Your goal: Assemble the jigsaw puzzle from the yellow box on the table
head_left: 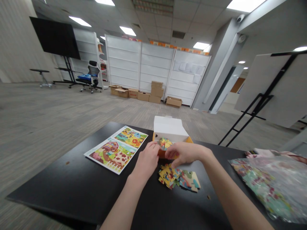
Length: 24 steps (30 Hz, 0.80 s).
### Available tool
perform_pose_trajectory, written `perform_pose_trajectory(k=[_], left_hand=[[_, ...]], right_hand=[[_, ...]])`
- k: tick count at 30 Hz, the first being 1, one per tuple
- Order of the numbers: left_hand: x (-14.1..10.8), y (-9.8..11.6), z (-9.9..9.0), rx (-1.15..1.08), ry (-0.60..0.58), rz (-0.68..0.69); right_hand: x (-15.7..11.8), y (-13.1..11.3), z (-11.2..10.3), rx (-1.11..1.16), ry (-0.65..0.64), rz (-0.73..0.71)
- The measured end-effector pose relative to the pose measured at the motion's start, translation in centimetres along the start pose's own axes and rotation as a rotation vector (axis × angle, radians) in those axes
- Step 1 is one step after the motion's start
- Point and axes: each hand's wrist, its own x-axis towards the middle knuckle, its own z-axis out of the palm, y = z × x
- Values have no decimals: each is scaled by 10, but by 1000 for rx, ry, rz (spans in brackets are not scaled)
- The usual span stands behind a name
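The tabletop (72,182) is black, and it stands on the grey carpet floor (59,111) of a wide office room. Far behind it are white shelves (141,60) with cardboard boxes (144,94) on the floor before them. To the left of these stand a black screen (55,36) and an office chair (90,76).

On the tabletop, an open white box (168,126) sits at the far edge. To the left of this box lies a printed puzzle sheet (115,150), and well to the right of it lies a clear plastic bag (266,188). Some puzzle pieces (165,143) are inside the box, and a loose pile of pieces (178,177) lies just in front of it.

The left grip (146,156) is at the front edge of the box, with the fingers a little bent. The right grip (184,152) is half open, just above the pile and beside the box. I cannot tell if either grip has hold of a piece.
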Motion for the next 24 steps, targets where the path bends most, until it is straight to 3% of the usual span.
perform_pose_trajectory(k=[3, 7, 9, 13, 24], left_hand=[[0, 4, 1, 45, 24, -4], [-1, 7, 2, 73, 37, 4], [-1, 8, 2, 76, 30, -1], [-1, 8, 2, 86, 27, -4], [-2, 11, -1, 106, 11, -16]], right_hand=[[-16, 4, -15, 38, 181, -75], [-13, 30, -20, -2, 423, 42], [0, 45, -15, -66, 413, 120], [22, 64, -2, -48, 334, 118], [26, 70, 0, -209, 268, 136]])
